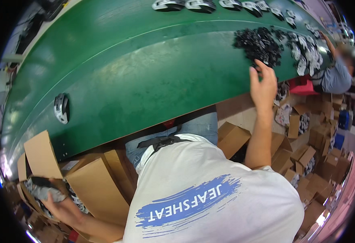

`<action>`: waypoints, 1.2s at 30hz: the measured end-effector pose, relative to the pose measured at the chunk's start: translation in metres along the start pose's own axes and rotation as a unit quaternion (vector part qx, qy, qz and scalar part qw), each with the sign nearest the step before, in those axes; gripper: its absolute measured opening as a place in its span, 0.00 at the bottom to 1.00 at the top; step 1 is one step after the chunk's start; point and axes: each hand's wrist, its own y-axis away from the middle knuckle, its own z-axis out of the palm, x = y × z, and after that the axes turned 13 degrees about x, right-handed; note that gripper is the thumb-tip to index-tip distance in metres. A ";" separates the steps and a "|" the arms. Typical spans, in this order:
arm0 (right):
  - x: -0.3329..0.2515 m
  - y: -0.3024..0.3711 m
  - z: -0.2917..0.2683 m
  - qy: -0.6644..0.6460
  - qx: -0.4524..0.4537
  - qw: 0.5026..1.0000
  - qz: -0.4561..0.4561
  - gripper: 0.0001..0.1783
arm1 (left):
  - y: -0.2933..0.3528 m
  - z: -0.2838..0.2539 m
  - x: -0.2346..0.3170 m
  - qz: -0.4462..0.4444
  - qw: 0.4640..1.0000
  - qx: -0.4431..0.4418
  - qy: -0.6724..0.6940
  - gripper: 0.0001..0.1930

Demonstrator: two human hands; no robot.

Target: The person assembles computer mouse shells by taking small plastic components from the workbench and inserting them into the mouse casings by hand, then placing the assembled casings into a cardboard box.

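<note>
Bright light leaves soft glare on the green tabletop — toward the dark corners, lines bend and perhaps blur.

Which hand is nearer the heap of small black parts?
Right. The right hand is by the near edge of the black heap; the left hand is far off, at an open cardboard box.

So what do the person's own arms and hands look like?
The left hand and right hand are both bare, with no gloves that I can see. The forearms are uncovered too, with no watch or cable showing. The white shirt has a short right sleeve and a blue brush-stroke print with white letters.
</note>
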 end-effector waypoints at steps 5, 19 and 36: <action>0.053 -0.001 0.015 0.105 -0.051 0.989 -0.093 0.19 | -0.067 -0.228 0.019 0.028 0.947 0.291 -0.136 0.16; 0.011 -0.023 0.059 -0.141 -0.103 0.983 -0.060 0.17 | 0.001 -0.405 -0.093 -0.067 0.796 0.423 -0.428 0.29; -0.044 0.000 0.079 -0.261 -0.112 0.956 -0.072 0.10 | -0.160 0.155 -0.157 0.349 0.677 -0.128 -0.635 0.35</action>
